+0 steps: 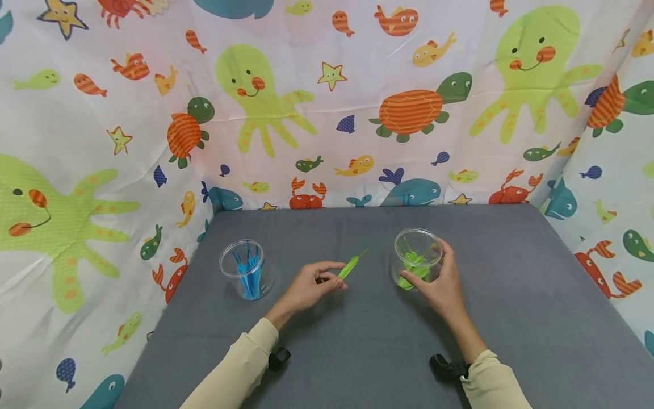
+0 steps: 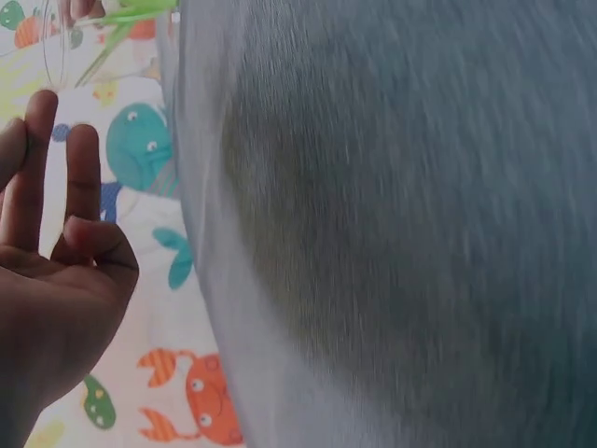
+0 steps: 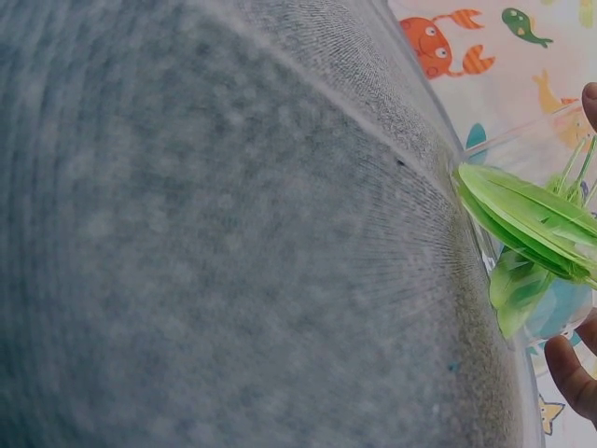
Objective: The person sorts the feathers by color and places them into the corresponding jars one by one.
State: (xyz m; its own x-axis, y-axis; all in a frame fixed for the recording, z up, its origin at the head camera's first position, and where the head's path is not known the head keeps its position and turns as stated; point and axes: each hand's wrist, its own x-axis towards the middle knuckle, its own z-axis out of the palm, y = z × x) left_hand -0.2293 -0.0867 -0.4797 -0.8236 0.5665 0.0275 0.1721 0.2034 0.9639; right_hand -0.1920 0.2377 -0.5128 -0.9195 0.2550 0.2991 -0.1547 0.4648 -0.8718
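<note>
My left hand [image 1: 306,288] pinches a green feather [image 1: 349,266] between thumb and fingers, its thin quill pointing up and to the right. In the left wrist view the left hand [image 2: 65,299] shows its fingertips at the edge. With thumb and fingers on opposite sides, my right hand [image 1: 443,284] grips a clear plastic cup [image 1: 418,232]. Inside that cup lie several green feathers [image 1: 416,267], seen closely as green feathers [image 3: 522,215] in the right wrist view. Whether the cup's base touches the table is hard to tell.
A second clear plastic cup [image 1: 242,243] stands left of the left hand, with several blue feather-like pieces [image 1: 249,275] inside. Grey cloth covers the table [image 1: 352,363]. Behind it and along both sides hangs a curtain [image 1: 337,165] printed with sea animals.
</note>
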